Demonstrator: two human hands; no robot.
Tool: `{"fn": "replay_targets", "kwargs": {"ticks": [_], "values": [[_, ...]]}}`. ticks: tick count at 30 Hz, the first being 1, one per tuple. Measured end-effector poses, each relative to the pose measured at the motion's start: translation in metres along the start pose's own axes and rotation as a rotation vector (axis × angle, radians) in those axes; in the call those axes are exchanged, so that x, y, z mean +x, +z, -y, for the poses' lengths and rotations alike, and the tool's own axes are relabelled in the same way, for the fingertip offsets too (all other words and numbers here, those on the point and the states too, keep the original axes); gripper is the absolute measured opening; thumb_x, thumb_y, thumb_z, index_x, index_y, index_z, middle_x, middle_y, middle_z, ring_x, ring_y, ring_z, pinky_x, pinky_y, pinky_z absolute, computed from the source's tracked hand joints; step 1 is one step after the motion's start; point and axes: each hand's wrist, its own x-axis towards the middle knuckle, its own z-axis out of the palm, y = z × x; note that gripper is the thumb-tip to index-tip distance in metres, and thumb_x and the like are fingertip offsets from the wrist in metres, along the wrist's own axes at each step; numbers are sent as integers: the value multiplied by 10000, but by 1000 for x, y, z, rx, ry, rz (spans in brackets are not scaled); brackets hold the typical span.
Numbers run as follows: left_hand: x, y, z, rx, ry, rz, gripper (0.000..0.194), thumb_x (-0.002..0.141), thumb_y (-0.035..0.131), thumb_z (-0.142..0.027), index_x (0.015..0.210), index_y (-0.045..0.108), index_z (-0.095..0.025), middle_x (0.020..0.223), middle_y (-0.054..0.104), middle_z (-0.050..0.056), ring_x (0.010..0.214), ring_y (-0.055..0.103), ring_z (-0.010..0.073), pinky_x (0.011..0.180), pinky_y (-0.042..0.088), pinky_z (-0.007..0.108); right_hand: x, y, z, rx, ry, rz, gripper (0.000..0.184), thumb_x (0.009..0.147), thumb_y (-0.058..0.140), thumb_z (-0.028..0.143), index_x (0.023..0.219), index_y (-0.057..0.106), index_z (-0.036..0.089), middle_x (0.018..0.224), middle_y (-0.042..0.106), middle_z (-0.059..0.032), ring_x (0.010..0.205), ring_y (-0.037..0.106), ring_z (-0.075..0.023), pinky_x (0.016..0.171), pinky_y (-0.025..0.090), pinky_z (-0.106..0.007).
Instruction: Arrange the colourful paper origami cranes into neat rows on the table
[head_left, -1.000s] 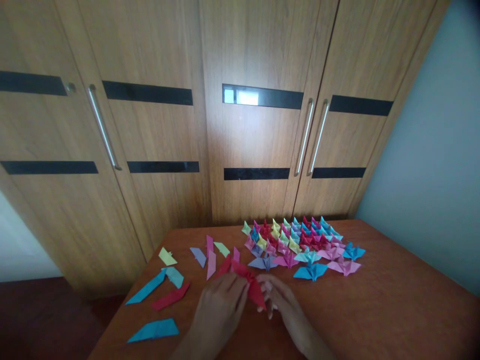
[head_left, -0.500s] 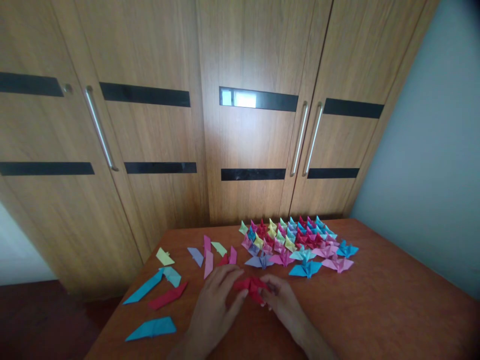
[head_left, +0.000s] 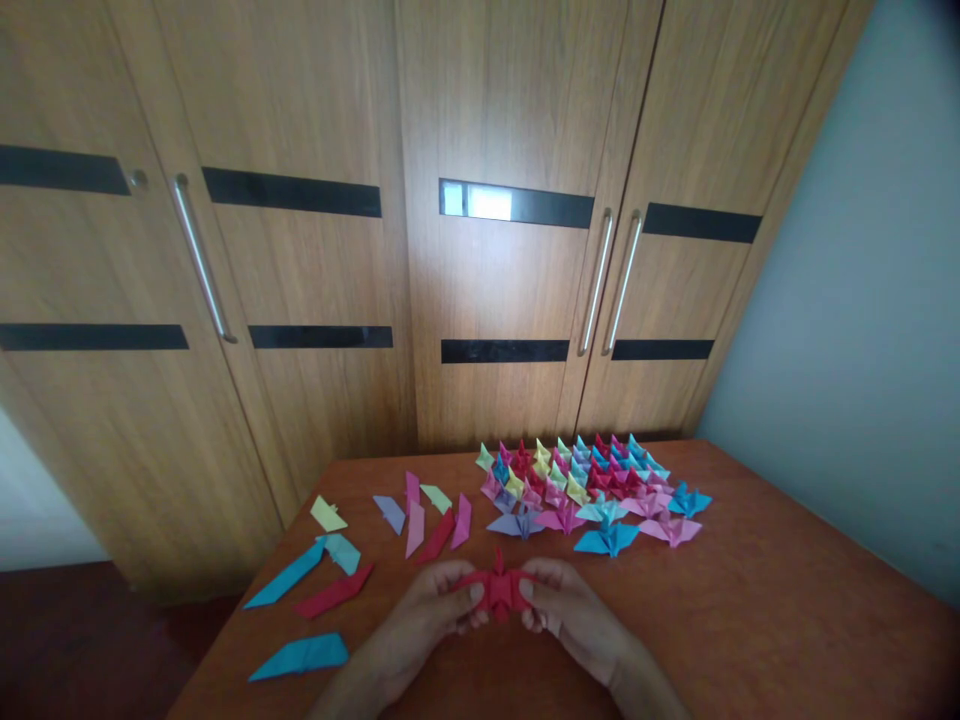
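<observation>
A red origami crane (head_left: pixel 500 591) is held between my two hands above the front middle of the table, its wings spread sideways. My left hand (head_left: pixel 439 610) pinches the left wing between thumb and fingers. On the other side, my right hand (head_left: pixel 562 605) pinches the right wing the same way. The crane's middle shows between my thumbs, with a thin point sticking up behind it. Just beyond my hands stand a blue paper crane (head_left: pixel 607 538) and a purple paper crane (head_left: pixel 517 522).
Rows of colourful paper cranes (head_left: pixel 574 470) stand at the table's back right. Flat folded papers lie at the left, among them a blue one (head_left: pixel 300 657), a dark red one (head_left: pixel 334 592) and a pink one (head_left: pixel 415 530). A wooden wardrobe (head_left: pixel 495 400) stands behind the brown table (head_left: pixel 750 620).
My left hand has moved back and down and now grips the crane's left wing. The crane has been turned level, wings pulled out to both sides. A red folded paper behind is now uncovered.
</observation>
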Motion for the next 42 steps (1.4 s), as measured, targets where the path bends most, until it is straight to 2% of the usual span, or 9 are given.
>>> {"fn": "replay_targets", "kwargs": {"ticks": [6, 11, 14, 20, 22, 26, 28, 34, 42], "values": [[-2, -3, -2, -206, 11, 3, 238, 721, 718, -345, 769, 620, -135, 690, 592, -2, 612, 524, 72, 627, 398, 198, 0, -4, 0, 164, -21, -62, 297, 696, 739, 391, 720, 560, 154, 576, 513, 48, 475, 457, -49, 490, 300, -184], [1, -9, 1, -182, 23, -30, 250, 752, 677, -378, 735, 580, -148, 646, 565, -16, 584, 503, 74, 612, 390, 200, 0, -5, 5, 137, -45, -99, 314, 714, 716, 425, 699, 540, 165, 547, 483, 53, 482, 422, -56, 499, 297, -192], [5, -14, 0, 11, 54, -105, 311, 790, 596, -452, 694, 553, -159, 596, 555, -16, 560, 487, 98, 571, 373, 210, 0, -7, 7, 101, -63, -150, 332, 710, 709, 452, 701, 531, 172, 531, 462, 61, 482, 398, -60, 503, 291, -197], [2, -13, -10, 668, 341, -478, 296, 817, 517, -463, 754, 618, -192, 692, 623, 8, 666, 557, 181, 617, 399, 257, 2, -9, 10, -21, -89, -185, 379, 737, 656, 505, 661, 490, 174, 528, 452, 55, 490, 378, -65, 501, 273, -200], [-2, -2, -10, 728, 397, -463, 249, 821, 525, -436, 849, 638, -216, 728, 639, 11, 686, 572, 186, 640, 419, 264, 2, -9, 11, -44, -104, -210, 395, 730, 653, 523, 654, 482, 175, 519, 439, 59, 488, 370, -64, 499, 272, -200], [-4, 24, -1, 700, 416, -301, 316, 780, 604, -365, 1077, 607, -256, 733, 655, 7, 647, 592, 172, 618, 452, 254, 2, -9, 11, -79, -101, -200, 402, 729, 646, 534, 659, 489, 171, 527, 453, 59, 489, 379, -61, 502, 272, -197], [-2, 30, 4, 704, 411, -293, 321, 769, 618, -343, 1081, 613, -265, 726, 664, 8, 617, 592, 166, 602, 458, 254, 2, -8, 10, -107, -90, -177, 392, 738, 641, 527, 671, 502, 167, 535, 472, 55, 494, 390, -60, 505, 273, -195], [3, 25, 10, 713, 440, -349, 164, 777, 603, -355, 884, 681, -259, 709, 682, 18, 602, 593, 169, 609, 471, 264, 1, -8, 8, -229, -47, -148, 401, 737, 623, 552, 700, 541, 161, 526, 491, 53, 480, 394, -65, 489, 253, -197], [3, 24, 8, 708, 453, -356, 166, 780, 603, -356, 884, 695, -265, 750, 702, 23, 644, 615, 185, 639, 477, 271, -8, -30, 18, -351, -101, -230, 394, 770, 578, 549, 663, 512, 175, 545, 462, 50, 508, 399, -84, 516, 279, -211]]}}
